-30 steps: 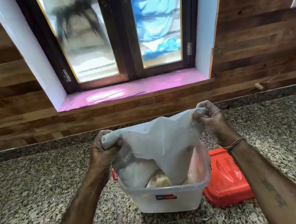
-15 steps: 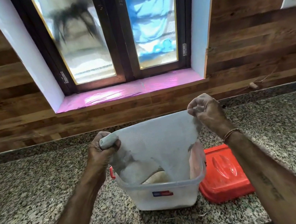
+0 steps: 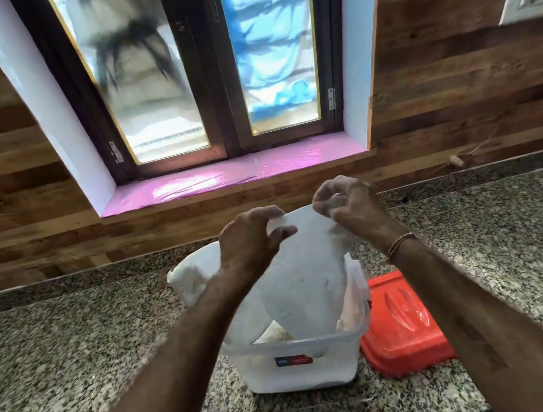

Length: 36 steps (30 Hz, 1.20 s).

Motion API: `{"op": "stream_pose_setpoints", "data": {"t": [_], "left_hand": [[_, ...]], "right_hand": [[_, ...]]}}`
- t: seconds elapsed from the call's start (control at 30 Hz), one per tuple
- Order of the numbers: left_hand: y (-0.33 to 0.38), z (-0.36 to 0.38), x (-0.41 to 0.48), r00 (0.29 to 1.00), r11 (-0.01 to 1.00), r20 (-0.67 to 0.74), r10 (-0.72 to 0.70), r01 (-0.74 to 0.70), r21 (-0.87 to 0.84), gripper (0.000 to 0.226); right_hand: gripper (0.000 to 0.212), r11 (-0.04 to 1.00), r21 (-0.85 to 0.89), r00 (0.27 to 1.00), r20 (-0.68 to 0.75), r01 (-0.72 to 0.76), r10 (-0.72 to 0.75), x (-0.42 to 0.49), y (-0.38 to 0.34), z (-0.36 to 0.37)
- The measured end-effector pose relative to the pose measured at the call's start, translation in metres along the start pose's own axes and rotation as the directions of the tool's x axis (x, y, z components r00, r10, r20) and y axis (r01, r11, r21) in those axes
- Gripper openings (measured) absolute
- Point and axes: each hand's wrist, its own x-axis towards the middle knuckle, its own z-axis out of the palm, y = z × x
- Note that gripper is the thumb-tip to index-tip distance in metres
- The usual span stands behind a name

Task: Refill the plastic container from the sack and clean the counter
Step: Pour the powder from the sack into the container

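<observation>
Granite counter (image 3: 75,352) beneath my fingers (image 3: 264,211). White sack (image 3: 304,281) hangs from them into plastic container (image 3: 301,367) directly below; red lid (image 3: 403,326) lower right. My left hand (image 3: 250,239) and right hand (image 3: 346,206) pinch sack's top edge, fingers curled.

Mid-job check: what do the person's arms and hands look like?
Both forearms are bare, no sleeves or gloves in view. The right wrist carries a thin reddish-brown thread bracelet, and a dark tattoo marks the right forearm. Pale dust coats the right hand; the left hand wears nothing.
</observation>
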Motion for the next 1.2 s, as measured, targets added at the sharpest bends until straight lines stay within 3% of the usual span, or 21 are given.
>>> {"op": "stream_pose_setpoints", "data": {"t": [0.07,0.13,0.2,0.27,0.5,0.6,0.73,0.83,0.9,1.0,1.13,1.2], "left_hand": [[0.006,0.008,0.007,0.998,0.996,-0.048,-0.051,0.047,-0.076,0.023],[-0.002,0.011,0.01,0.99,0.981,-0.064,-0.127,0.116,-0.155,0.02],[-0.017,0.008,0.012,0.977,0.956,-0.065,-0.203,0.183,-0.231,0.018],[-0.029,0.006,0.015,0.972,0.931,-0.049,-0.231,0.206,-0.301,0.019],[-0.046,0.008,0.013,0.945,0.833,-0.036,-0.324,0.267,-0.485,0.012],[-0.051,0.007,0.01,0.93,0.785,-0.029,-0.367,0.293,-0.546,0.014],[-0.06,0.005,0.006,0.903,0.74,-0.042,-0.427,0.322,-0.59,0.018],[-0.061,0.006,0.004,0.907,0.761,-0.041,-0.419,0.326,-0.561,0.024],[-0.06,0.007,0.003,0.914,0.778,-0.033,-0.404,0.324,-0.538,0.028],[-0.05,0.007,0.004,0.928,0.823,-0.014,-0.373,0.324,-0.466,0.026],[-0.024,0.008,0.002,0.955,0.928,-0.095,-0.282,0.247,-0.278,0.019],[-0.022,0.006,-0.001,0.953,0.941,-0.131,-0.273,0.236,-0.244,0.022]], "right_hand": [[0.006,0.97,0.244,0.999,0.04,-0.013,0.004,-0.008,-0.006,-0.007],[0.025,0.89,0.453,0.993,0.119,-0.055,0.0,-0.017,0.005,-0.019],[0.03,0.855,0.502,0.976,0.216,-0.132,0.024,-0.03,0.024,-0.023],[0.026,0.865,0.468,0.963,0.263,-0.183,0.062,-0.042,0.045,-0.017],[0.021,0.821,0.529,0.976,0.154,-0.216,0.157,-0.055,0.059,0.016],[0.009,0.856,0.476,0.979,0.077,-0.201,0.187,-0.051,0.056,0.024],[0.013,0.904,0.384,0.978,-0.006,-0.189,0.207,-0.046,0.065,0.037],[0.029,0.929,0.307,0.968,-0.071,-0.209,0.241,-0.053,0.063,0.043],[0.033,0.916,0.355,0.969,-0.083,-0.188,0.231,-0.053,0.051,0.042],[0.03,0.943,0.323,0.99,-0.083,-0.078,0.111,-0.04,0.029,0.038],[0.024,0.968,0.244,0.972,-0.235,0.06,-0.001,-0.023,0.001,0.034],[0.016,0.969,0.234,0.983,-0.182,0.073,-0.03,-0.015,-0.007,0.029]]}}
